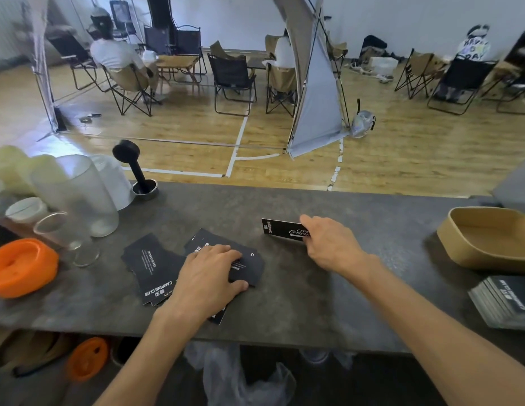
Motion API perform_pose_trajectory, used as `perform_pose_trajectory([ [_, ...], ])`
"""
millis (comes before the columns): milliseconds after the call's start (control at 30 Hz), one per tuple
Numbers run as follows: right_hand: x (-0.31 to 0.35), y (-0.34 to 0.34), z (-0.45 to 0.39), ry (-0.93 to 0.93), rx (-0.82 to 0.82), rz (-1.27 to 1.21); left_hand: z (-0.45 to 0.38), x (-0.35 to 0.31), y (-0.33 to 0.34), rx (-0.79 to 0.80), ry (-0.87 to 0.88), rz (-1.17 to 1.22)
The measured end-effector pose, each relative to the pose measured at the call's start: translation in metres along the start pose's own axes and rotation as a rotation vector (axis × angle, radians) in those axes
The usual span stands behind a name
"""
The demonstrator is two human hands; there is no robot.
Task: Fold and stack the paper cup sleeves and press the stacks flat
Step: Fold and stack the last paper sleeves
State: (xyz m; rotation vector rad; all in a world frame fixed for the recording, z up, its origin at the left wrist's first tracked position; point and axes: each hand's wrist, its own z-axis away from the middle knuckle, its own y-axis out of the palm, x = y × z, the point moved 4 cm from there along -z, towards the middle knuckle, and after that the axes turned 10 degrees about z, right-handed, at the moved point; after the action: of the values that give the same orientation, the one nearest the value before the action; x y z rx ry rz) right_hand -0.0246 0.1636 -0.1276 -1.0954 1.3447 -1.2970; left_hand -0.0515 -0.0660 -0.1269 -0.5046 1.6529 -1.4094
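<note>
Black paper cup sleeves with white print lie fanned in a loose pile (152,266) on the dark counter (328,303). My left hand (210,278) rests flat on the pile's right part, fingers spread over the sleeves. My right hand (328,244) pinches one black sleeve (280,230) by its right end and holds it standing on its long edge on the counter, right of the pile. A neat stack of flattened sleeves (503,301) sits at the counter's right edge.
A tan tray (487,240) stands at the right. On the left are frosted cups (79,197), a glass (60,232), an orange lid (22,266) and a black tamper in a metal cup (138,174). Beyond the counter are folding chairs and seated people.
</note>
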Motion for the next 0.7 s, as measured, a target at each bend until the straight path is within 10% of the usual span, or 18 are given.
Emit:
perform_pose_trajectory([
  [700, -0.001, -0.009, 0.0, -0.003, 0.093, -0.045, -0.012, -0.02, -0.005, -0.092, 0.352, -0.046],
])
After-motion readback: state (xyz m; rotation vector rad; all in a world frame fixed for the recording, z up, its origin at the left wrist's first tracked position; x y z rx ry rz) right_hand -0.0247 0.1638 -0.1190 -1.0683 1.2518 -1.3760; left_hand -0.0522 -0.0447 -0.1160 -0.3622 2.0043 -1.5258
